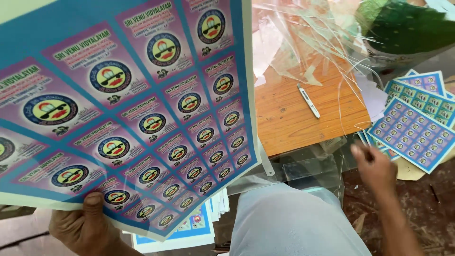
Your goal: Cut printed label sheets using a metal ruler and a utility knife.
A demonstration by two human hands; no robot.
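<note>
My left hand (85,226) grips the lower edge of a large printed sheet (123,104), blue with rows of purple labels bearing round emblems, held up close and filling the left half of the view. My right hand (374,166) hovers blurred at the right, fingers loosely apart, holding nothing, just beside a stack of similar label sheets (414,123) lying on the floor. A white-handled craft knife (309,101) rests on the wooden board (303,118), apart from both hands.
Clear plastic strips and offcuts (308,38) pile at the back of the board. A green cloth bundle (407,26) sits at top right. More printed sheets (189,232) lie under the held one. My knee in grey fabric (289,223) is at bottom centre.
</note>
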